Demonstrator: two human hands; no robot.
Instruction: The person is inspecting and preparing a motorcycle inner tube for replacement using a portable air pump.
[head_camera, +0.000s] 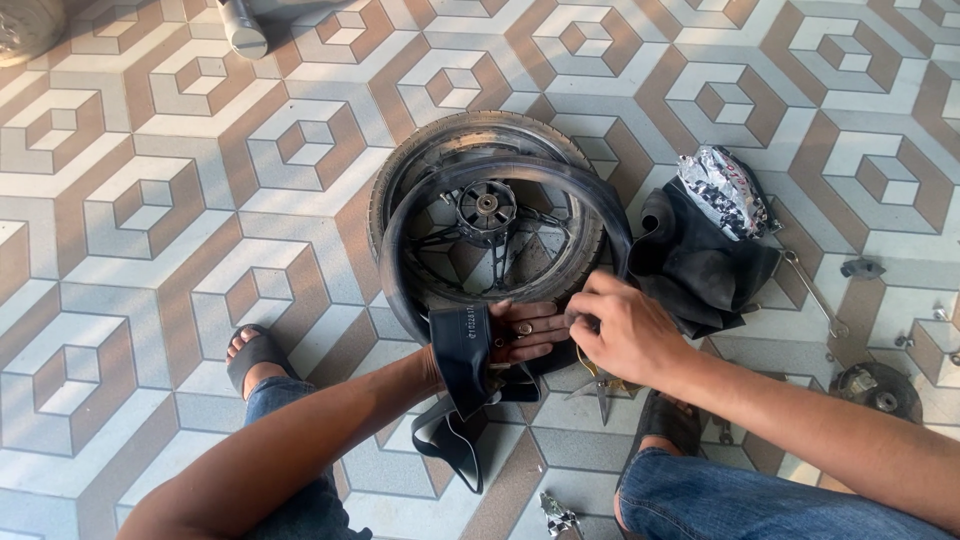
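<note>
Black tube (462, 345) draped over near rim of wheel (487, 215), mid-floor (150, 200). Left hand (522, 330) flat, fingers loosely open, pressing tube to rim. Right hand (622, 325) fingers closed, pinching tube edge beside left. Spare tube (700, 260) and foil pack (722, 188) right of wheel. Best worked gently, evenly, without twisting.

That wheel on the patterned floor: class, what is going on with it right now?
A person crouches over a motorcycle wheel lying flat on the tiled floor. The left hand presses a black inner tube against the tyre's near edge, while the right hand pinches something small beside it; what exactly is hidden. More loose black rubber and a crumpled foil packet lie to the right, with small metal tools nearby.
</note>
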